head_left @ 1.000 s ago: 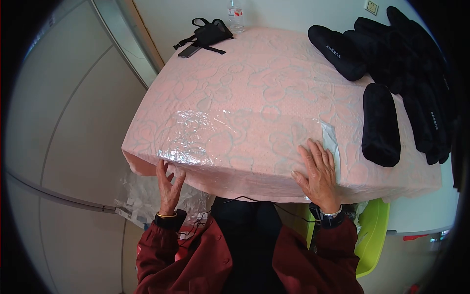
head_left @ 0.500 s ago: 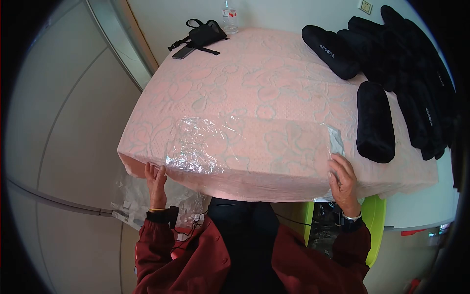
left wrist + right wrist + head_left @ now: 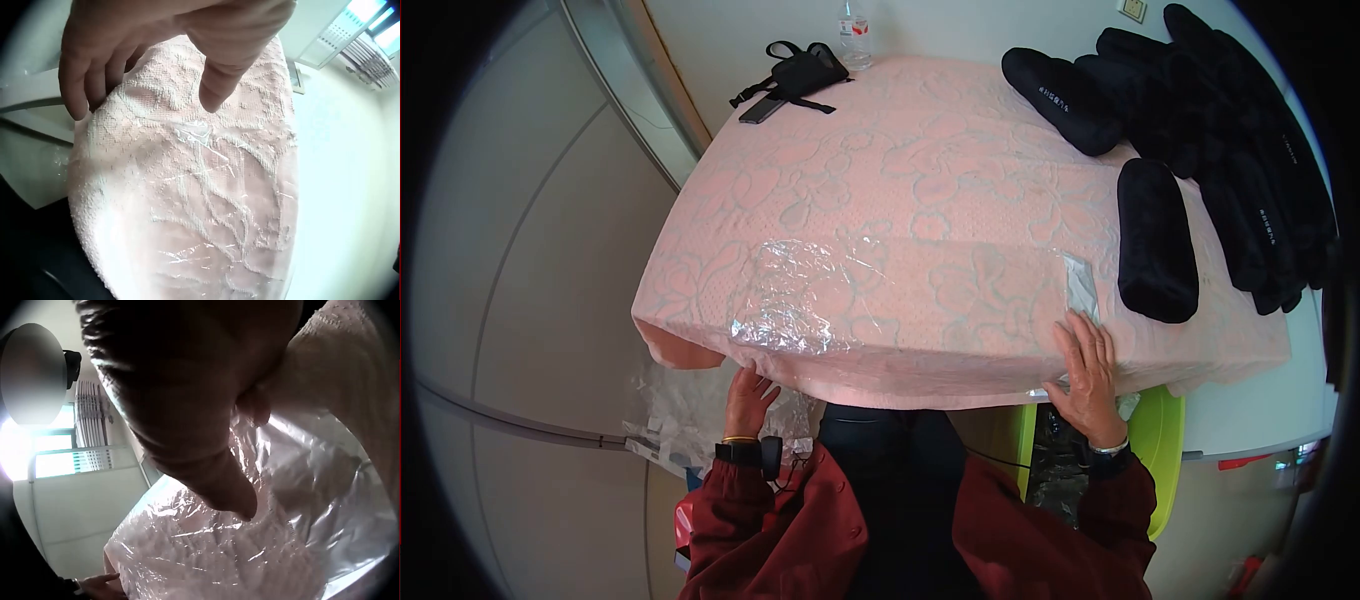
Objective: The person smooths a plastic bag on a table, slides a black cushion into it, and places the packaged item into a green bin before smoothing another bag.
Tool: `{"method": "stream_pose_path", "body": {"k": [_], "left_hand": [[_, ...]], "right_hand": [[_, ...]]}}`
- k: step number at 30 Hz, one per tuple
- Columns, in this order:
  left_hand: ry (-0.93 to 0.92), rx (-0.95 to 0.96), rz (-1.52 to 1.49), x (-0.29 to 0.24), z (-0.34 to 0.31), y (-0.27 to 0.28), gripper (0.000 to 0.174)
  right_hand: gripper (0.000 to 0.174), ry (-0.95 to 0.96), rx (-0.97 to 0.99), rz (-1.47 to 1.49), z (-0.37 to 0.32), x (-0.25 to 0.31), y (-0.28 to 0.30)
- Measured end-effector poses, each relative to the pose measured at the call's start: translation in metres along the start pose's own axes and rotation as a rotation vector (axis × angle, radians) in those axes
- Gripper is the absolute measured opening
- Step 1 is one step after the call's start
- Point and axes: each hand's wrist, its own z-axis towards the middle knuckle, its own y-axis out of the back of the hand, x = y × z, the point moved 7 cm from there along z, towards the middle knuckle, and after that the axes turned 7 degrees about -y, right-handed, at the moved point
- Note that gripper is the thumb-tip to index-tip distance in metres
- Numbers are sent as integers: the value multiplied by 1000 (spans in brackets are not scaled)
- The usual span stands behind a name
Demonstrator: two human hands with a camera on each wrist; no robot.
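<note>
A flat clear plastic bag (image 3: 795, 300) lies along the table's front edge, shiny and wrinkled at its left end, with a white strip (image 3: 1081, 285) at its right end. My right hand (image 3: 1088, 385) rests on the bag just below that strip, fingers fairly straight. At the front edge, by the bag's left corner, is my left hand (image 3: 747, 405); its fingertips reach the hanging cloth. In the left wrist view the left thumb (image 3: 220, 84) stands apart from the fingers, over the pink cloth (image 3: 131, 162). The right wrist view has the right thumb (image 3: 234, 494) over the shiny plastic.
Several black cylindrical pillows (image 3: 1157, 240) lie at the right. A black strap bag (image 3: 808, 72), a phone (image 3: 762, 108) and a water bottle (image 3: 854, 38) stand at the back left. Below the edge are a green bin (image 3: 1165, 460) and crumpled clear plastic (image 3: 690, 410).
The plastic bag has shifted right, closer to the nearest black pillow. My right hand has moved right with it. My left hand went left, then came back and lower at the front edge.
</note>
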Motion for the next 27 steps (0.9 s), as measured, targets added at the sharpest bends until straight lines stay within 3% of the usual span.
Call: {"method": "stream_pose_path", "body": {"k": [1, 5, 11, 17, 22, 25, 27], "left_hand": [[37, 82, -43, 4, -1, -5, 50], [28, 73, -84, 10, -6, -9, 42], [40, 136, -199, 10, -8, -22, 42], [-26, 190, -247, -10, -24, -55, 42], [-5, 106, -160, 3, -16, -33, 37], [-39, -130, -84, 9, -14, -3, 29], [-36, -142, -131, 8, -17, 1, 25]], "right_hand": [[77, -5, -15, -27, 0, 0, -2], [83, 6, -50, -132, -1, -3, -10], [84, 68, -79, -294, -3, -7, -13], [79, -3, -73, -96, -2, 0, -7], [76, 12, -92, -94, -2, -1, -8], [76, 39, -95, -89, -3, 1, -10], [76, 49, -116, -91, -2, 2, -9]]}}
